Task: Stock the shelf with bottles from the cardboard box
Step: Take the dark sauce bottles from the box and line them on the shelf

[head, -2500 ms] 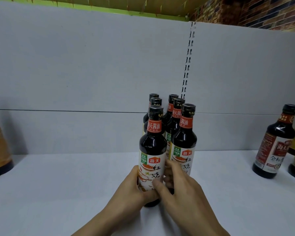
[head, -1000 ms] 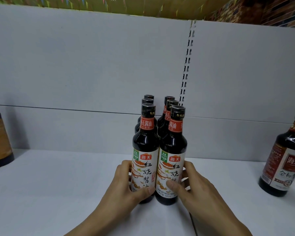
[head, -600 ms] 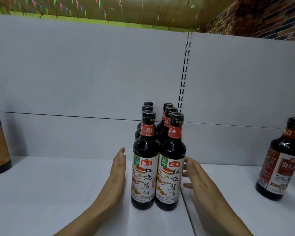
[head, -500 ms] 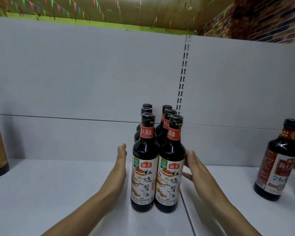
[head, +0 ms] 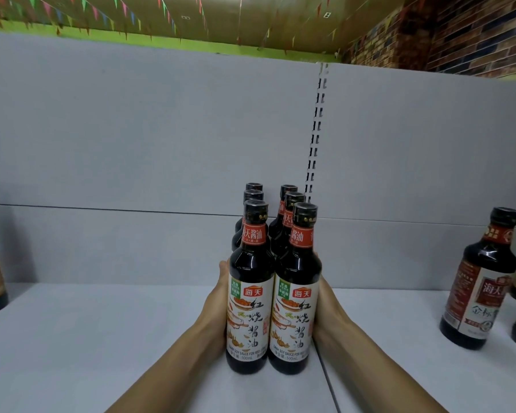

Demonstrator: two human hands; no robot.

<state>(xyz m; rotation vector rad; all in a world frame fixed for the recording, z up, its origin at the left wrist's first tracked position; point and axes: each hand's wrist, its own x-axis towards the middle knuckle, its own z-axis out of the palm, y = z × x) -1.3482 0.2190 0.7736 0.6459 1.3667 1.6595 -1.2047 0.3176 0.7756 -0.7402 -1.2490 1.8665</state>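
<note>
Bottles [head: 251, 272] of dark soy sauce stand on the white shelf [head: 102, 338]. By the caps I count six of them, in two rows of three that go from the front toward the grey back panel [head: 131, 144]. I have only the head view. My left hand [head: 218, 305] lies flat on the left side of the group and my right hand [head: 331, 314] on the right side, each touching a front bottle. The fingers seem straight and held together, pressing inward, but their tips are hidden behind the glass, so more I cannot tell. I judge that this group is already placed and I am only pressing it tidy. The cardboard box is not in view, so I cannot say how many bottles remain; bare shelf shows on both sides. Every bottle is upright, long axis vertical, cap up, and the front labels face me. A bottle of another kind [head: 483, 281] stands well apart on the right
</note>
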